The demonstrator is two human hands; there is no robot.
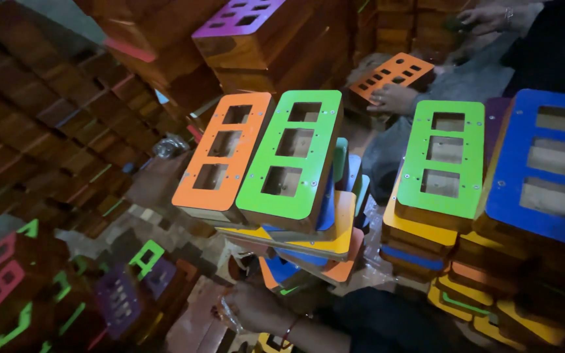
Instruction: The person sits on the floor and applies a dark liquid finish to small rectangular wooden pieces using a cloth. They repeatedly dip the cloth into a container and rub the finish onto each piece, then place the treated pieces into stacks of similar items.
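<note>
My right hand (251, 307) reaches in from the bottom edge with a thin bracelet at the wrist. Its fingers are curled shut on a crinkled piece of clear plastic (228, 318). Just above it leans a stack of wooden boards with painted faces. An orange board (220, 153) and a green board (292, 157) lie on top, each with three rectangular cutouts. Blue, yellow and orange boards (335, 229) show beneath them. My left hand is out of view.
To the right, a second green board (446, 160) and a blue board (544, 167) top more stacks. Another person's hand (393, 98) rests by an orange many-holed board (393, 70); their other hand (485, 16) is at the top. Dark wooden piles (47, 117) fill the left, and a purple-topped box (237, 16) stands behind.
</note>
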